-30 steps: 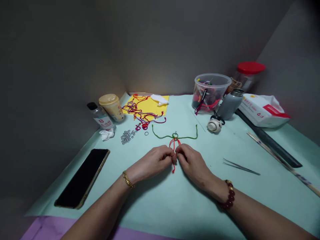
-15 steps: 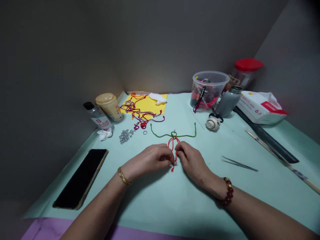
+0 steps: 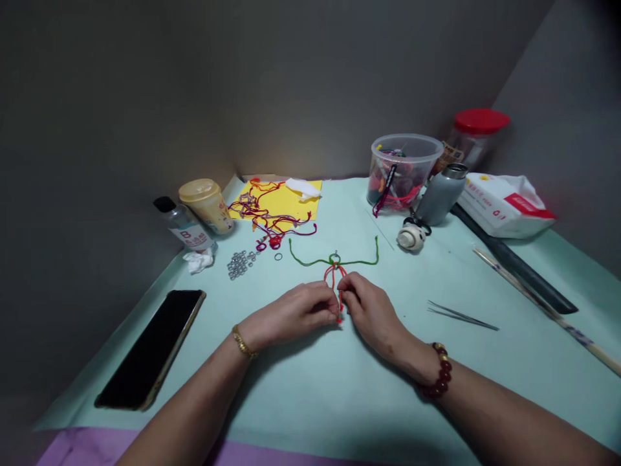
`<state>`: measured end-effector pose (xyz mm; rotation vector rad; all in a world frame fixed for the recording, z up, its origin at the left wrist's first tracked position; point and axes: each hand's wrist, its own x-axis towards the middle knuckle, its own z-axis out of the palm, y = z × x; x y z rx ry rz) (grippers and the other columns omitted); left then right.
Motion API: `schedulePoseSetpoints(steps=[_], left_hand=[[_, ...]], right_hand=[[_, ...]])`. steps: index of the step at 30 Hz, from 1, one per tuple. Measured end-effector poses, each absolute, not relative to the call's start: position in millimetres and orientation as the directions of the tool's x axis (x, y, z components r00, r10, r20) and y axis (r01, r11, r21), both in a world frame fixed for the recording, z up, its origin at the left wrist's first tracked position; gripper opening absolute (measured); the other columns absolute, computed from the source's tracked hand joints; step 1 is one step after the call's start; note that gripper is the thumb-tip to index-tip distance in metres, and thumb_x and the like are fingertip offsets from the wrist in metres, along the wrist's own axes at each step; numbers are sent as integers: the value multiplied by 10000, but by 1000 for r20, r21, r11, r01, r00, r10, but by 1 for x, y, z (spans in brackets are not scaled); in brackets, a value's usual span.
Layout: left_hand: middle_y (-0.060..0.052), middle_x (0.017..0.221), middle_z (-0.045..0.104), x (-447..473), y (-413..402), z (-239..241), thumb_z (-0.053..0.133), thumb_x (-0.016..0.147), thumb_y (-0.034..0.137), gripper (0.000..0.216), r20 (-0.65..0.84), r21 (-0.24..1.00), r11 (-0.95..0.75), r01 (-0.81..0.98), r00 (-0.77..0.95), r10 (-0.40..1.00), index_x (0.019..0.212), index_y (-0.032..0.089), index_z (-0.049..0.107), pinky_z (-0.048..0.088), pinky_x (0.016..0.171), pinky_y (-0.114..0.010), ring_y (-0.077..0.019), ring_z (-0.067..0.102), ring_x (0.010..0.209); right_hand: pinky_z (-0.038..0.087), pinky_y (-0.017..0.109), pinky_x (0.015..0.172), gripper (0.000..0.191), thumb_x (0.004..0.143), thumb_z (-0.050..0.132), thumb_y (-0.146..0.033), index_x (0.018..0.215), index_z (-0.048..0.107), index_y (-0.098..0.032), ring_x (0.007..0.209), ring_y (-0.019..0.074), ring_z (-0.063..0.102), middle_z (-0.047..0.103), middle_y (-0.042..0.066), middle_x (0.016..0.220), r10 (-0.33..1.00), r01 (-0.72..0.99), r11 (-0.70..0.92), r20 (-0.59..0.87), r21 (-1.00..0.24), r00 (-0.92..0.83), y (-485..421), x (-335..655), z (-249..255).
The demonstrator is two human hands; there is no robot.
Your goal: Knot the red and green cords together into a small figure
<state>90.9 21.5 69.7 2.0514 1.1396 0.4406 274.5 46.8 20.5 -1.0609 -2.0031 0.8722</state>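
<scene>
Red cord (image 3: 333,278) hangs in several strands from a small metal ring (image 3: 335,258) on the pale green sheet. Green cord (image 3: 310,262) is tied at the ring, its two ends spread left and right. My left hand (image 3: 310,307) pinches a red strand near its lower end, from the left. Close beside it, my right hand (image 3: 366,304) is closed on the red cord a little higher up. The fingertips hide part of the strands. To the left lie a pile of small metal rings (image 3: 238,265) and one larger loose ring (image 3: 278,257).
A phone (image 3: 152,349) lies at the left, tweezers (image 3: 463,316) at the right. Further back are a yellow cup (image 3: 207,204), a yellow sheet (image 3: 291,207) with tangled cords, a clear tub (image 3: 406,145), a grey bottle (image 3: 442,194) and a tissue pack (image 3: 502,210). A bamboo stick (image 3: 524,291) lies far right.
My left hand has shifted slightly right, nearer my right hand, and the red strand's lower end has moved up a little. The whole view has also shifted slightly.
</scene>
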Motion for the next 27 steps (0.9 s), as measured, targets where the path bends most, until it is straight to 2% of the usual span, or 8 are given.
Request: schedulePoseSetpoints(steps=[4, 9, 22, 27], left_hand=[[-30, 883, 585, 84, 27, 64, 520, 912, 294, 152, -51, 871, -171, 460, 433, 900, 856, 166, 580, 409, 696, -250, -131, 513, 775], [11, 757, 567, 97, 29, 48, 510, 909, 323, 171, -18, 880, -97, 465, 236, 972, 867, 167, 564, 375, 618, -233, -110, 461, 669], [23, 726, 589, 109, 24, 49, 487, 897, 264, 141, 19, 816, -109, 567, 163, 986, 832, 180, 579, 370, 620, -234, -103, 448, 629], [10, 751, 609, 109, 24, 49, 494, 885, 276, 155, 6, 815, -105, 569, 173, 985, 831, 176, 599, 376, 619, -237, -110, 466, 648]], right_hand=[[394, 282, 679, 173, 814, 396, -76, 821, 499, -214, 733, 167, 527, 575, 10, 795, 853, 412, 473, 288, -779, -436, 47, 275, 20], [405, 281, 694, 160, 842, 405, -92, 839, 508, -214, 754, 168, 539, 584, 14, 819, 844, 407, 489, 300, -771, -444, 47, 274, 20], [438, 290, 744, 220, 851, 434, -93, 989, 562, -207, 827, 175, 599, 663, 40, 933, 849, 394, 470, 284, -790, -445, 46, 275, 22], [442, 281, 718, 266, 846, 432, -90, 1054, 539, -218, 788, 169, 607, 667, 26, 921, 861, 386, 442, 263, -810, -435, 45, 276, 23]])
